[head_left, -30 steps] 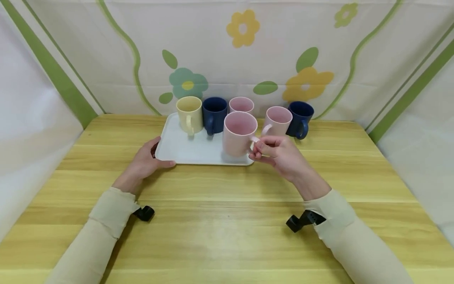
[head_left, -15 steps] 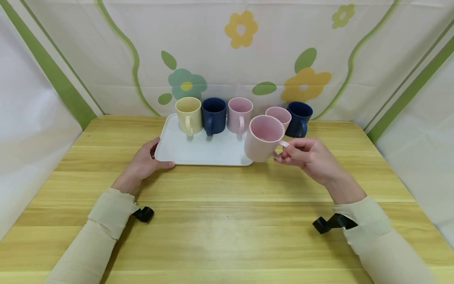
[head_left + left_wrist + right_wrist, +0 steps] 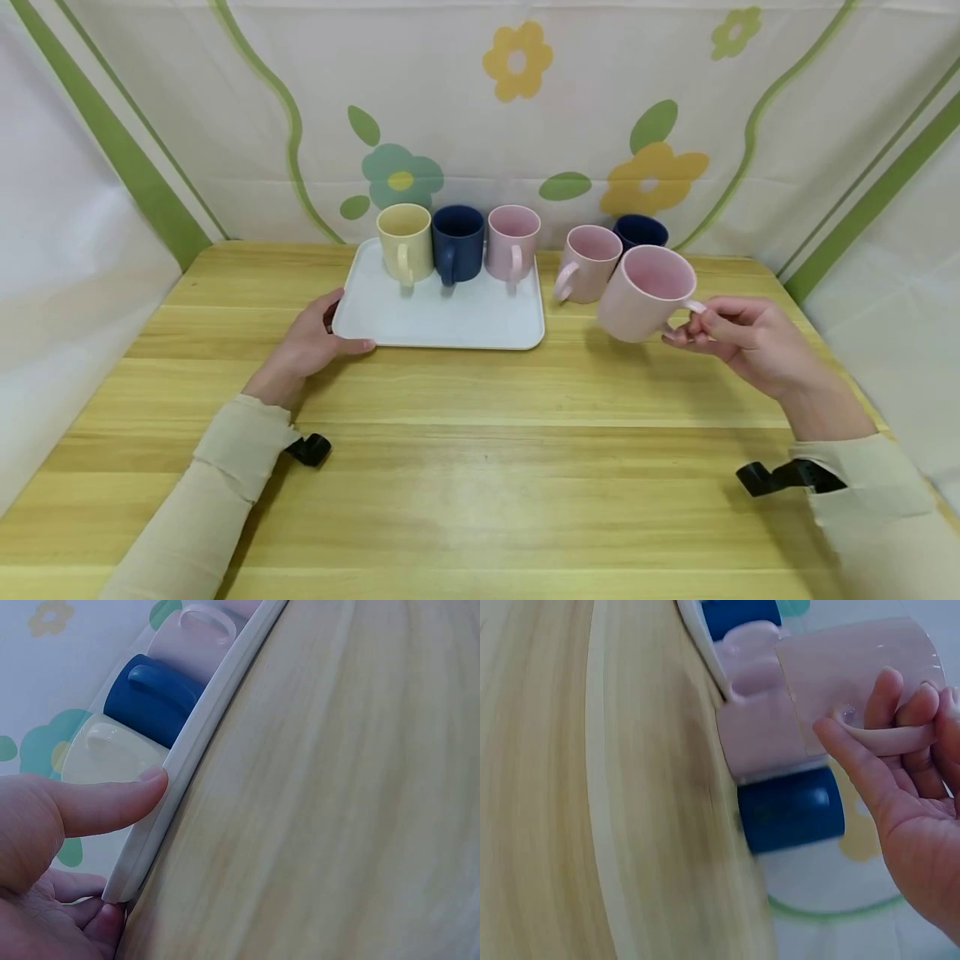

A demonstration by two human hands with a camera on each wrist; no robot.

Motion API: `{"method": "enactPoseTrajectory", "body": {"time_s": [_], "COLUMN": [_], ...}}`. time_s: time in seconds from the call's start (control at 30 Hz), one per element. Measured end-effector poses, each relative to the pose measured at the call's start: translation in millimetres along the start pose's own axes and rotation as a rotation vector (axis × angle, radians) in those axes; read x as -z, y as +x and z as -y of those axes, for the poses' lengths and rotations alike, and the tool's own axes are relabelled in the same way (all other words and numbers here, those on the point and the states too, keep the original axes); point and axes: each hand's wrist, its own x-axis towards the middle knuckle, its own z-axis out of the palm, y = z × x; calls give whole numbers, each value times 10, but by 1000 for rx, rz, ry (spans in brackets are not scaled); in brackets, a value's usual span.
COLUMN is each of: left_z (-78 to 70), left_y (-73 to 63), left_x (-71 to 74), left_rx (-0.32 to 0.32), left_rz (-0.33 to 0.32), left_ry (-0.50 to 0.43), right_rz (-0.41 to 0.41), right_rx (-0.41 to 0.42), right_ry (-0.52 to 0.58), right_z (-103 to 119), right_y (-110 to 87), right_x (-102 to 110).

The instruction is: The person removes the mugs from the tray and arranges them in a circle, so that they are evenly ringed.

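Note:
My right hand pinches a pink mug by its handle and holds it tilted above the table, right of the tray. In the right wrist view fingers and thumb close round that handle. At the left, my left hand grips the corner of a white tray, thumb along the rim and fingertips at its outer edge. Along the tray's back stand a yellow mug, a blue mug and a second pink mug, handles towards me.
Right of the tray stand another pink mug and a second blue mug, partly hidden behind the held one. All rest on a wooden table. A flowered cloth hangs behind the table.
My right hand has carried the held pink mug rightwards, from above the tray's right part to above the table. My left hand stays at the tray's corner.

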Motion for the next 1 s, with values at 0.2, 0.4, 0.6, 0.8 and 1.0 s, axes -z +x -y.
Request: {"method": "enactPoseTrajectory", "body": {"time_s": [0.2, 0.4, 0.6, 0.8, 1.0], "left_z": [-25, -29, -27, -25, -35], "left_y": [-22, -25, -25, -28, -48], "left_x": [3, 5, 2, 0, 1], "left_rx": [-3, 3, 3, -1, 12], "left_rz": [-6, -3, 1, -2, -3], "left_ry": [-7, -9, -8, -4, -7], "right_rz": [-34, -95, -151, -216, -264], "right_rx": [22, -31, -64, -91, -144], "right_ry": [32, 72, 61, 51, 45], "right_z": [73, 125, 126, 107, 85], "right_y": [-203, -353, -401, -399, -357], "right_x": [277, 507, 684, 797, 873]}}
